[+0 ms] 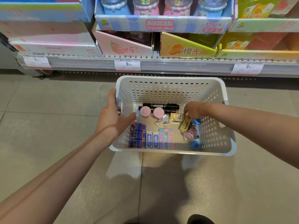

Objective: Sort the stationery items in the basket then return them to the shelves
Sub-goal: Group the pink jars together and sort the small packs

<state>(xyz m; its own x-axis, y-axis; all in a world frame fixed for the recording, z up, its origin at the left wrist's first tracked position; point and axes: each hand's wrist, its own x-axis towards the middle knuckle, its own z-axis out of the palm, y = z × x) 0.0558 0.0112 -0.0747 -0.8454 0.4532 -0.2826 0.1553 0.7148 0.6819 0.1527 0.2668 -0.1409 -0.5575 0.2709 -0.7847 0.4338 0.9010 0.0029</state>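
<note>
Basket point(171, 88) white, perforated, on tiled floor point(48, 126) at 12 o'clock, below shelf point(161, 64) of slime boxes. Left hand point(113, 117) over basket's 9 o'clock rim, fingers relaxed and spread, holding nothing. Right hand point(192, 109) inside at 2 o'clock, fingertips pinching yellow packet point(185, 124), tilted. Black markers point(161, 106) lie along far wall; two pink jars point(152, 112) just in front. Erasers point(151, 139) lined in row along near wall at 6 to 8 o'clock. Blue sharpener point(195, 145) at 4 o'clock corner.
</note>
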